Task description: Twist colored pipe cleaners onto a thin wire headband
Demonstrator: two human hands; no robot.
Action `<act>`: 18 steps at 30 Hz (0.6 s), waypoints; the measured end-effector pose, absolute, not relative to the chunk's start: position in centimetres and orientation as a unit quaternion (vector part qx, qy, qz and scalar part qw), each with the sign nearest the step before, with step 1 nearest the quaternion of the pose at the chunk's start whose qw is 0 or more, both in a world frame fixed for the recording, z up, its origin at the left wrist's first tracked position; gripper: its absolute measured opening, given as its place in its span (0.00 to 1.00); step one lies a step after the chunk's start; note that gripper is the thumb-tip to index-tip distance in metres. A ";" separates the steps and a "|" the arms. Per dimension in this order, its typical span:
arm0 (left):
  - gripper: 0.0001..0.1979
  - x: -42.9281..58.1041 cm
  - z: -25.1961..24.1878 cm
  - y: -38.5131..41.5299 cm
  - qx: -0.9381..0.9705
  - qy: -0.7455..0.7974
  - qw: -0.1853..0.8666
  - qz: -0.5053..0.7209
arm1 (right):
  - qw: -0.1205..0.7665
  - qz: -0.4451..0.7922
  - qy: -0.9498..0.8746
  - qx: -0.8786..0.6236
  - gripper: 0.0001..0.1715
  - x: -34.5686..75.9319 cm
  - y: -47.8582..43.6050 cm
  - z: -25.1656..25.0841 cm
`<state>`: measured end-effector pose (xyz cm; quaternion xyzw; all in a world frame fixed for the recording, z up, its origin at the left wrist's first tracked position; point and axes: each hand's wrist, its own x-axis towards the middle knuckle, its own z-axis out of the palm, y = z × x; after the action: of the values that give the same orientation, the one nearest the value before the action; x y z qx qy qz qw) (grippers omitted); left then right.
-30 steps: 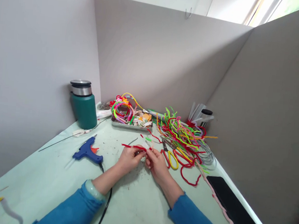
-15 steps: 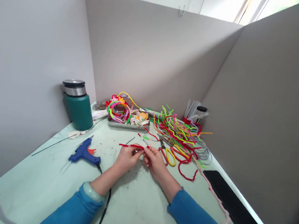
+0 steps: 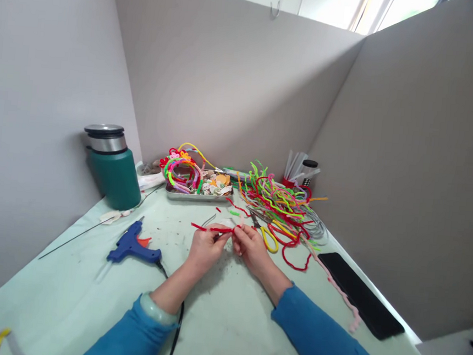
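Note:
A red pipe cleaner [image 3: 220, 229] runs level between my two hands above the middle of the table. My left hand [image 3: 206, 248] pinches it, and a loose end sticks out to the left past the fingers. My right hand [image 3: 251, 246] is closed on its other end, fingertips close to those of the left. Just beyond the hands lie yellow-and-red-handled scissors [image 3: 271, 240], partly hidden by the right hand. Small red and green snippets [image 3: 234, 214] are scattered behind the fingers.
A blue glue gun [image 3: 135, 244] lies left, its cord passing under my left arm. Behind it stands a green bottle [image 3: 114, 175]. A metal tray [image 3: 197, 197] holds small pieces and colourful rings. Piled pipe cleaners [image 3: 280, 200] lie right, near a black phone-like slab [image 3: 361, 293]. Grey partitions surround the table.
The camera view has shifted slightly, so the background sits further left. Both hands still hold the red pipe cleaner, and the fingertips have moved a little apart.

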<state>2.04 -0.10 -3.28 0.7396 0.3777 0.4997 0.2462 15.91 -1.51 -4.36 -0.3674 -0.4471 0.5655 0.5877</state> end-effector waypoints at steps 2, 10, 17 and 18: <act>0.07 2.0 -3.3 -0.1 0.738 0.380 0.244 0.501 | 0.592 0.561 -0.443 -0.371 0.16 15.8 -1.6 -4.3; 0.07 1.8 -2.8 0.0 0.706 0.396 0.342 0.477 | 0.600 0.566 -0.407 -0.391 0.15 15.5 -1.8 -4.5; 0.07 1.6 -2.6 -0.2 0.701 0.389 0.348 0.486 | 0.591 0.578 -0.413 -0.382 0.15 15.4 -1.7 -4.6; 0.07 1.6 -2.4 -0.2 0.700 0.390 0.348 0.486 | 0.592 0.576 -0.415 -0.381 0.15 15.3 -1.7 -4.5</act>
<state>1.57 -0.20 -2.45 0.7001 0.3905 0.4858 0.3483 15.30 -1.67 -4.51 -0.3809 -0.4152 0.5761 0.5921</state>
